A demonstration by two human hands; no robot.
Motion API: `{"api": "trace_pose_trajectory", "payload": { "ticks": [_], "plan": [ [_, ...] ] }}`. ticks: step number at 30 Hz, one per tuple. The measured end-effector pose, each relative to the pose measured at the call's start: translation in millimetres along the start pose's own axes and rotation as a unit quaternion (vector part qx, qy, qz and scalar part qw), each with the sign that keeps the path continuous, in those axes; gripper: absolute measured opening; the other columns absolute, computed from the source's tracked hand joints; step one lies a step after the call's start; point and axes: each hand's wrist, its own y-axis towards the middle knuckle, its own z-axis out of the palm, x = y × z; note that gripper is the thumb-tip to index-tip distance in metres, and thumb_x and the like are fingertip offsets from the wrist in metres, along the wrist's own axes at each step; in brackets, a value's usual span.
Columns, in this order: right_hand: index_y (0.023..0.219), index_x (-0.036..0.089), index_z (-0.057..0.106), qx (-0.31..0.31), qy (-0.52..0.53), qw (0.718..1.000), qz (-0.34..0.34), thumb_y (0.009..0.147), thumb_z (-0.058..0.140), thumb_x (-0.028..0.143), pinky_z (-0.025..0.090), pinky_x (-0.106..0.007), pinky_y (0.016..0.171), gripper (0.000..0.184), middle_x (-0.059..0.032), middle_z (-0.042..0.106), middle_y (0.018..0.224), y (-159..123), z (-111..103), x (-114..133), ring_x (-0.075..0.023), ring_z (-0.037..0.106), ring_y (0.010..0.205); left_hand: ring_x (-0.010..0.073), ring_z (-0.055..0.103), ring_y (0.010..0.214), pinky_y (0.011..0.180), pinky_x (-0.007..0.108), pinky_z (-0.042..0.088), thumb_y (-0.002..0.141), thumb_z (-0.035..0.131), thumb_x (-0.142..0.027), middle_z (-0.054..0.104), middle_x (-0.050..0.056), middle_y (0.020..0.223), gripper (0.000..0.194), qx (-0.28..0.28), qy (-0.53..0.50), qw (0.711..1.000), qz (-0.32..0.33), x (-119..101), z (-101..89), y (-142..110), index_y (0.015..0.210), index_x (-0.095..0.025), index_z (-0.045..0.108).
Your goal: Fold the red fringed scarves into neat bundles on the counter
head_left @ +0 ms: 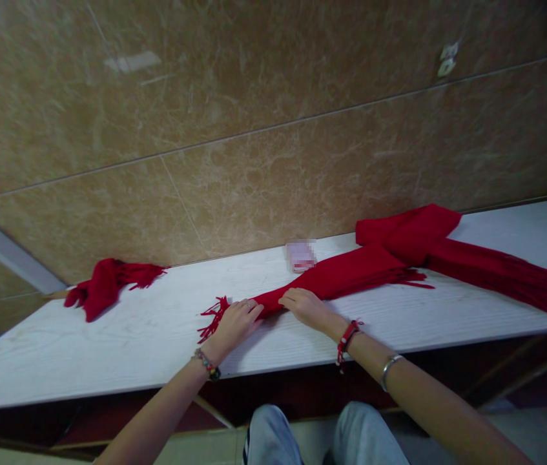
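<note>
A red fringed scarf lies lengthwise on the white tabletop, narrowed into a folded strip toward its left end. My left hand is closed on that strip close to the fringe, with a ring on one finger. A short way to the right, my right hand has its fingers curled over the near edge of the same scarf; the thumbs and some fingertips are hidden. Against the scarf's right end lies more red fringed cloth, crossed over itself. Where one piece ends and the other starts, I cannot tell.
A crumpled red scarf lies at the table's left end. Behind my hands, a small pinkish, blurred-out packet sits by the tiled wall. The white table has dark open shelving below its front edge, above my knees.
</note>
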Motion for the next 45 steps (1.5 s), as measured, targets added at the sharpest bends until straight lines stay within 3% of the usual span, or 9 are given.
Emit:
{"api": "trace_pose_trajectory", "payload": {
  "ticks": [7, 12, 18, 23, 28, 31, 34, 39, 45],
  "plan": [
    [0.101, 0.014, 0.057, -0.033, 0.031, 0.999, 0.026, 0.083, 0.049, 0.016, 0.041, -0.031, 0.08, 0.02, -0.0068, 0.062, 0.091, -1.1, 3.0, -1.8, -0.0169, 0.054, 0.085, 0.0152, 0.059, 0.072, 0.062, 0.025, 0.046, 0.086, 0.041, -0.017, 0.062, 0.004, 0.082, 0.014, 0.028, -0.031, 0.999, -0.008, 9.3, -6.2, 15.6, 0.089, -0.016, 0.055],
    [0.096, 0.015, 0.059, 0.019, 0.017, 0.998, 0.06, 0.08, 0.05, 0.013, 0.041, -0.032, 0.08, 0.018, -0.0065, 0.061, 0.091, 2.2, 0.9, -0.5, -0.0173, 0.053, 0.088, 0.0166, 0.059, 0.069, 0.06, 0.027, 0.047, 0.086, 0.039, -0.013, 0.061, 0.006, 0.079, 0.017, 0.036, -0.008, 0.999, 0.017, 15.8, -3.4, 10.9, 0.09, -0.015, 0.054],
    [0.093, 0.014, 0.059, 0.04, -0.008, 0.998, 0.037, 0.083, 0.045, 0.009, 0.041, -0.03, 0.078, 0.018, -0.007, 0.063, 0.087, 0.9, -3.7, -1.1, -0.0166, 0.055, 0.085, 0.0183, 0.059, 0.084, 0.067, 0.029, 0.048, 0.08, 0.045, -0.006, 0.062, 0.008, 0.097, 0.023, 0.049, 0.007, 0.999, 0.001, 20.5, 3.2, 4.7, 0.098, -0.017, 0.055],
    [0.093, 0.011, 0.058, 0.077, -0.039, 0.996, -0.002, 0.082, 0.047, 0.008, 0.042, -0.031, 0.078, 0.016, -0.0088, 0.064, 0.089, -2.3, -2.0, 0.1, -0.0178, 0.057, 0.086, 0.0205, 0.053, 0.104, 0.085, 0.034, 0.044, 0.079, 0.041, -0.001, 0.057, 0.013, 0.114, 0.037, 0.044, -0.001, 0.999, 0.009, 25.6, 9.2, -2.8, 0.113, -0.013, 0.05],
    [0.1, 0.013, 0.056, 0.085, -0.044, 0.995, -0.025, 0.082, 0.046, 0.006, 0.041, -0.031, 0.084, 0.022, -0.0102, 0.062, 0.102, -4.8, 2.5, -1.3, -0.0168, 0.057, 0.095, 0.0198, 0.046, 0.115, 0.093, 0.035, 0.038, 0.076, 0.033, 0.005, 0.046, 0.016, 0.127, 0.052, 0.099, -0.029, 0.995, 0.005, 31.3, 17.9, -15.5, 0.124, -0.012, 0.041],
    [0.101, 0.013, 0.056, 0.087, -0.04, 0.995, -0.029, 0.082, 0.046, 0.006, 0.041, -0.031, 0.085, 0.023, -0.0109, 0.061, 0.106, -5.4, 3.4, -2.6, -0.0172, 0.056, 0.098, 0.023, 0.039, 0.12, 0.094, 0.041, 0.035, 0.072, 0.032, 0.006, 0.043, 0.016, 0.13, 0.061, 0.132, -0.025, 0.991, -0.011, 31.9, 14.7, -14.7, 0.129, -0.016, 0.034],
    [0.102, 0.012, 0.056, 0.084, -0.037, 0.995, -0.028, 0.081, 0.046, 0.006, 0.041, -0.032, 0.086, 0.024, -0.0116, 0.06, 0.107, -5.7, 2.4, -2.7, -0.018, 0.055, 0.1, 0.025, 0.029, 0.126, 0.097, 0.046, 0.031, 0.069, 0.035, 0.006, 0.034, 0.013, 0.136, 0.067, 0.121, -0.042, 0.992, 0.01, 24.8, 11.1, -8.1, 0.131, -0.021, 0.031],
    [0.103, 0.012, 0.056, 0.086, -0.028, 0.996, -0.02, 0.081, 0.045, 0.003, 0.042, -0.033, 0.085, 0.026, -0.0126, 0.061, 0.106, -6.0, -0.5, -1.8, -0.0171, 0.056, 0.098, 0.0142, 0.043, 0.117, 0.095, 0.029, 0.037, 0.074, 0.034, 0.004, 0.043, 0.008, 0.132, 0.059, 0.079, -0.117, 0.989, 0.049, 16.6, 13.2, -1.2, 0.128, -0.02, 0.037],
    [0.103, 0.011, 0.057, 0.076, -0.022, 0.997, -0.02, 0.08, 0.046, 0.004, 0.043, -0.033, 0.086, 0.026, -0.0125, 0.061, 0.107, -6.1, 3.2, -3.2, -0.0178, 0.056, 0.099, 0.0189, 0.053, 0.105, 0.088, 0.035, 0.042, 0.078, 0.04, -0.002, 0.057, 0.009, 0.116, 0.042, 0.063, -0.072, 0.995, -0.017, 28.3, 11.3, -12.8, 0.116, -0.018, 0.051]
  ]
}}
